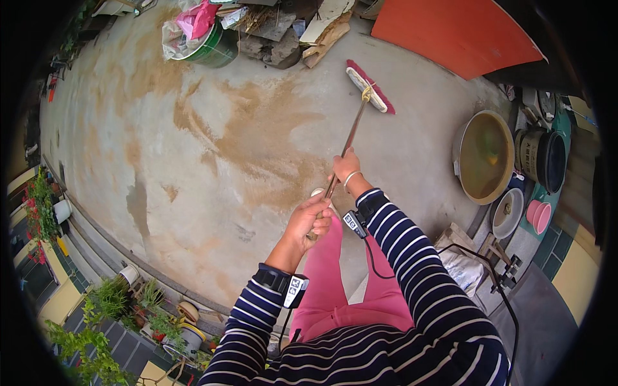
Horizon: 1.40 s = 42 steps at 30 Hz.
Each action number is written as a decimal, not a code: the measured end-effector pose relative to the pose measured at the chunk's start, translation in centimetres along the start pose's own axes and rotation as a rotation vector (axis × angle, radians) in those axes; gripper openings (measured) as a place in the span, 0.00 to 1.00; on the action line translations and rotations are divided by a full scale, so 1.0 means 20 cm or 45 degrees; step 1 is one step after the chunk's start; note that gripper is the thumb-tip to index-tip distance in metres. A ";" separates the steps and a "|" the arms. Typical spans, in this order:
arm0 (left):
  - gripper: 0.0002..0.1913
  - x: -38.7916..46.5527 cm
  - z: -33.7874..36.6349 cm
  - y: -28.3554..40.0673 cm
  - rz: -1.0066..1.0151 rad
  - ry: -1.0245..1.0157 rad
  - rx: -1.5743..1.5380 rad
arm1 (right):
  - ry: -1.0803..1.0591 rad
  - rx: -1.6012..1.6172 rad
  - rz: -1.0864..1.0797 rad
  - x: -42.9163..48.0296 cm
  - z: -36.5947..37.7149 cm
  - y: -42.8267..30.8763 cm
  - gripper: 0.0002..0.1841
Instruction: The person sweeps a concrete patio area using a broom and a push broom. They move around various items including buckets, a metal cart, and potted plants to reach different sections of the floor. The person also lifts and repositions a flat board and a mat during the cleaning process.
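Observation:
A push broom (371, 89) with a dark red bristle head lies ahead of me, its bristles against the concrete floor (415, 144). Yellow cord binds the head to a long, thin handle. My left hand (309, 219) is wrapped round the handle's near end. Further up the shaft, my right hand (346, 166) grips it, with a bangle on the wrist. The handle slants up and to the right, away from my body. Brown sandy dirt (260, 130) is spread in streaks on the floor, left of the broom head.
A green bucket (212, 50) stuffed with bags stands beside scrap wood (326, 36) at the back. An orange-red panel (454, 34) leans at upper right. Along the right side are a large basin of murky liquid (485, 157), a black bucket (538, 157) and a pink bucket (540, 217). Potted plants (113, 294) border the left steps.

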<state>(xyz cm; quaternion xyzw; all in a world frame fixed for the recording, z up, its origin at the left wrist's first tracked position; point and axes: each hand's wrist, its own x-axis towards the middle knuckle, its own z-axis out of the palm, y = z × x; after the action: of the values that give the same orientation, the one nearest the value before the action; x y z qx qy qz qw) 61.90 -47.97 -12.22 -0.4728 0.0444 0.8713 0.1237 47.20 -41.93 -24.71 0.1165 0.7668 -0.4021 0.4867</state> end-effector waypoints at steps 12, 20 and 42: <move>0.19 -0.72 -0.43 -0.04 0.342 0.357 -0.532 | -0.703 -0.304 -0.002 -0.44 0.98 0.08 0.42; 0.18 -0.61 -0.32 0.01 0.187 0.202 -0.259 | -0.305 -0.430 -0.218 -0.33 0.71 0.08 0.40; 0.19 -0.45 -0.36 -0.05 0.222 0.247 -0.222 | -0.229 -0.437 -0.308 -0.20 0.69 0.22 0.38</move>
<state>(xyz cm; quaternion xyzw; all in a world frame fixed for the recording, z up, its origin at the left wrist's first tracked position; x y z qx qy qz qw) 72.67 -50.03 -8.49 -0.5580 0.0213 0.8296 0.0010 60.73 -48.30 -26.29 -0.0970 0.7857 -0.3300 0.5141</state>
